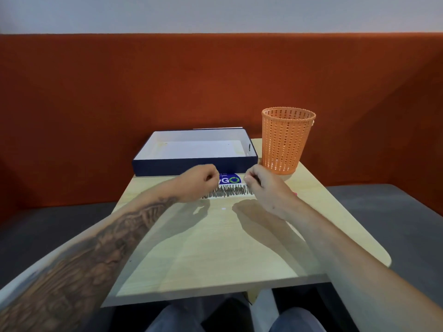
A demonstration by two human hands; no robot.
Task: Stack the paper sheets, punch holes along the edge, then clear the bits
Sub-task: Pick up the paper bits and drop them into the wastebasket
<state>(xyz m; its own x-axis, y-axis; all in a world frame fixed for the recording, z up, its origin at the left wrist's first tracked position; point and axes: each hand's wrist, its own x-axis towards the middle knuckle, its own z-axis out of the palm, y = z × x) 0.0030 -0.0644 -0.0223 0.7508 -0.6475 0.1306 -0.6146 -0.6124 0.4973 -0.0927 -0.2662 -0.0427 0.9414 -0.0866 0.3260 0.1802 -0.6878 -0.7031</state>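
1. Table [215, 248]: light wood top, with both forearms reaching toward its far edge.
2. Left hand [202, 180] and right hand [263, 185]: both curled narrow above a toothed strip [227, 190] on white paper [237, 194]; what either pinched could not be told.
3. Open box [194, 164]: dark-walled, at the far edge, holding paper sheets [199, 149].
4. Orange basket [286, 140]: upright at the far right corner.
5. Blue sticker [231, 179]: lay between the hands.

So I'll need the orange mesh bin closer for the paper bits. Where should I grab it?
Take the orange mesh bin by its open top rim, coming from its near side with the right hand, which is beside it. It stands upright, tapers downward, and the navy box crowds its left.
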